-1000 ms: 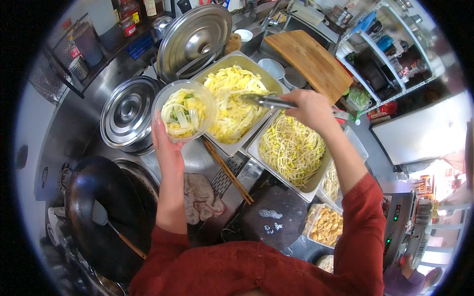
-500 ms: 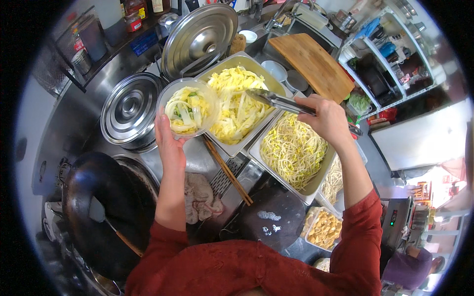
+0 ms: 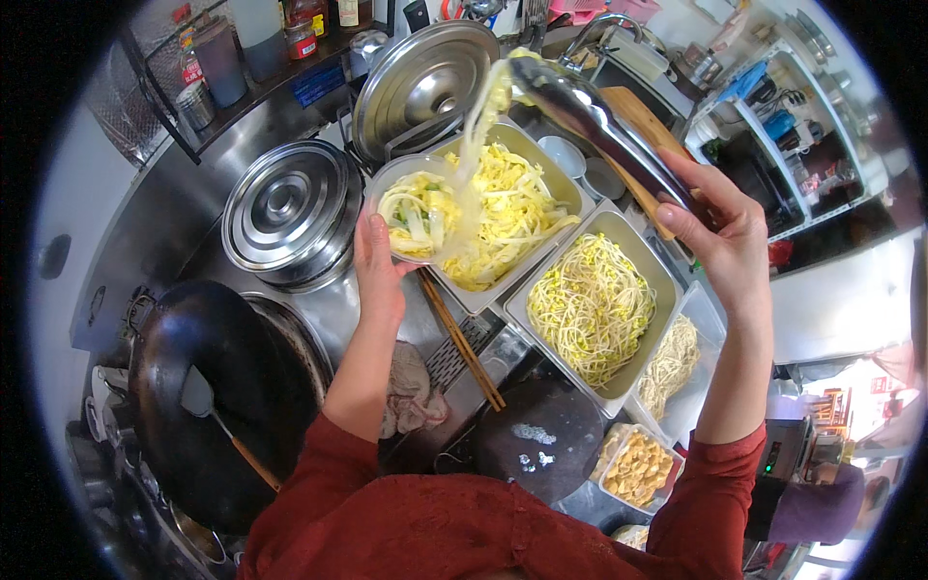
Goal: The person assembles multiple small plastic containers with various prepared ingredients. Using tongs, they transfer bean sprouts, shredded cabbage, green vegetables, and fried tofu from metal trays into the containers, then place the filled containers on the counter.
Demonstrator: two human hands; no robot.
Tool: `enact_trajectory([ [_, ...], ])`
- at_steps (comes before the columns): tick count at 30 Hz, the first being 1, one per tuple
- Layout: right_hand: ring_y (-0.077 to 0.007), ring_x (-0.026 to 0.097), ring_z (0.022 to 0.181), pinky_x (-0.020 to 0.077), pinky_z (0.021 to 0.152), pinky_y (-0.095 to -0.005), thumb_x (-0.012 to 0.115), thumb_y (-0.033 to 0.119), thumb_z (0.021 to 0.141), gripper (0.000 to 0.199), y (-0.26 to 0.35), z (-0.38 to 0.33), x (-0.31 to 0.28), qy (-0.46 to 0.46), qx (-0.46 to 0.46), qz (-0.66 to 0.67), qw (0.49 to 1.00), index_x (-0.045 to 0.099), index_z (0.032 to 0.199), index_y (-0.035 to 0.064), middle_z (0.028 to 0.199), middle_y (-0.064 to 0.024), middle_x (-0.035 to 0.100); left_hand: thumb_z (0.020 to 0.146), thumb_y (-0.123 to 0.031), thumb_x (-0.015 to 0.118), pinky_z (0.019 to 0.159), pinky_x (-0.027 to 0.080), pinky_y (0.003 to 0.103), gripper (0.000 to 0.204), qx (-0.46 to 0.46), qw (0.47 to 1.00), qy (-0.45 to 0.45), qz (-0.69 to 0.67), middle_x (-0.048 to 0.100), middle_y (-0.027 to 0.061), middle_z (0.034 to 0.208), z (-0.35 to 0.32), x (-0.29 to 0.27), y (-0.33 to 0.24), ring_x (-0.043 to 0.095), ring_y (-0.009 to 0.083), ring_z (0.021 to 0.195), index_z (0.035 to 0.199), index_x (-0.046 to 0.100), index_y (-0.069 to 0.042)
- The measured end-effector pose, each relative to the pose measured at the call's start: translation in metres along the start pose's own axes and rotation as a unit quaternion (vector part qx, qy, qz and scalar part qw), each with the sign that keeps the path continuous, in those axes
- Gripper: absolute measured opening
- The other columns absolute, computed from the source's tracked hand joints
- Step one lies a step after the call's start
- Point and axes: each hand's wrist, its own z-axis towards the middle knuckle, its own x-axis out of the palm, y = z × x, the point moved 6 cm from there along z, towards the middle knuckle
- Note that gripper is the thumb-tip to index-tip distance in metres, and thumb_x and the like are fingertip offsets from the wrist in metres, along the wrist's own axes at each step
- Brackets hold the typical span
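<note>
Left hand [image 3: 379, 266]: grasps a clear bowl [image 3: 418, 208] of noodles over the tray [image 3: 570, 188].
Right hand [image 3: 727, 232]: clenched on tongs [image 3: 604, 121], raised, noodles [image 3: 480, 135] hanging into the bowl.

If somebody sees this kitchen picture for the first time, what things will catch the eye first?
First, the metal tongs in the right hand, raised high and trailing pale yellow strips down into the clear bowl held by the left hand. Below them lie a tray of yellow strips and a tray of bean sprouts; a black wok sits lower left.
</note>
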Motion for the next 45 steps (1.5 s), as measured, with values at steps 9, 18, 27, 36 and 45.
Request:
enact_trajectory([
  [9,-0.0127,0.066,0.089,0.0527,0.08,-0.0289,0.082,0.008,0.084,0.046,-0.036,-0.008,0.062,0.113,0.094,0.036,0.988,0.071,0.128,0.0063,0.102,-0.0062,0.074,0.106,-0.059,0.042,0.086,0.062,0.05,0.066,-0.047,0.996,0.06,-0.056,0.053,0.0106,0.145,-0.009,0.018,0.01,0.06,0.0281,0.128,0.154,0.038,-0.014],
  [18,-0.0144,0.067,0.083,0.0534,0.073,-0.0306,0.084,0.014,0.082,0.054,-0.059,-0.018,0.031,0.052,0.115,-0.048,0.991,0.069,0.133,0.013,0.101,-0.0019,0.076,0.108,-0.051,0.045,0.096,0.058,0.047,0.061,0.011,0.999,0.024,-0.029,0.049,0.0098,0.15,0.0,-0.002,0.009,0.054,0.0257,0.135,0.156,0.037,-0.013],
  [27,-0.0317,0.071,0.085,0.0557,0.073,-0.0405,0.086,0.02,0.073,0.047,-0.005,-0.027,0.081,0.163,-0.056,-0.218,0.961,0.074,0.118,0.0101,0.1,-0.0094,0.072,0.109,-0.047,0.046,0.107,0.05,0.041,0.06,0.04,0.995,0.081,-0.03,0.047,0.0067,0.151,-0.012,0.017,0.013,0.049,0.0211,0.138,0.157,0.037,-0.012],
  [36,-0.0325,0.07,0.082,0.0543,0.071,-0.0412,0.086,0.018,0.072,0.047,0.012,-0.032,0.095,0.166,-0.062,-0.236,0.955,0.074,0.117,0.0091,0.097,-0.0082,0.072,0.108,-0.047,0.048,0.113,0.044,0.039,0.065,0.078,0.991,0.097,-0.053,0.046,0.0069,0.153,-0.016,0.023,0.013,0.047,0.0214,0.139,0.158,0.034,-0.008],
  [45,-0.0195,0.067,0.081,0.0503,0.072,-0.0305,0.084,0.005,0.076,0.049,-0.005,-0.032,0.079,0.152,-0.015,-0.094,0.984,0.072,0.123,0.0044,0.094,-0.0107,0.071,0.108,-0.052,0.041,0.116,0.042,0.047,0.067,0.058,0.994,0.074,-0.053,0.041,0.0113,0.158,-0.012,0.015,0.014,0.045,0.0262,0.143,0.159,0.03,-0.009],
])
